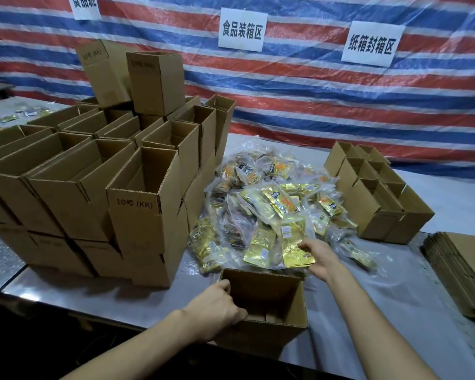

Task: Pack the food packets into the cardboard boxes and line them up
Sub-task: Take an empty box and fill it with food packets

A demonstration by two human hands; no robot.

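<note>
An open cardboard box [274, 294] stands at the table's near edge, its inside looking empty. My left hand [217, 305] grips the box's left wall, fingers curled over the rim. Just behind the box lies a big heap of food packets [272, 204], gold and yellow pouches in clear wrap. My right hand [320, 256] is at the heap's near edge, fingers closed on a gold packet [296, 255].
Stacked open empty boxes [93, 187], marked "10号 (KK)", fill the left of the table. Several smaller open boxes [379, 193] sit in rows at the right. Flat folded cartons [461, 267] are piled at the far right edge. A striped tarp hangs behind.
</note>
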